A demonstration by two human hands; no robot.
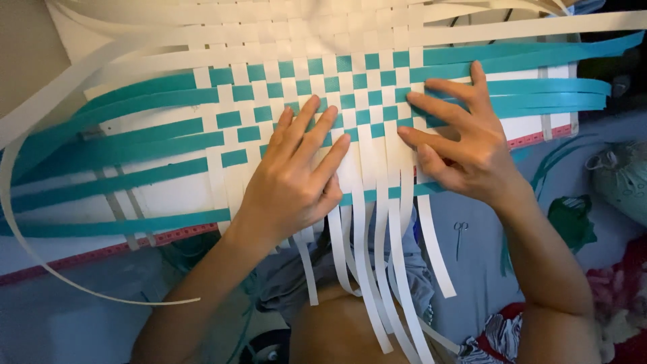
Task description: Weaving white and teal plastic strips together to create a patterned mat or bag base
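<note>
A flat woven mat (317, 94) of white and teal plastic strips lies on a white board (168, 195). My left hand (296, 175) presses flat on the weave's lower middle, fingers spread over the checkered part. My right hand (465, 145) rests at the right side, fingertips on the white vertical strips (384, 162) and the teal horizontal strips (539, 94). Loose white strip ends (397, 269) hang down over the board's near edge toward my lap. Neither hand grips anything.
Long teal strip ends (108, 135) fan out to the left, white ones (101, 61) curl at the upper left. Small scissors (460, 232) lie on blue cloth at the lower right. A patterned pouch (623, 178) sits at the right edge.
</note>
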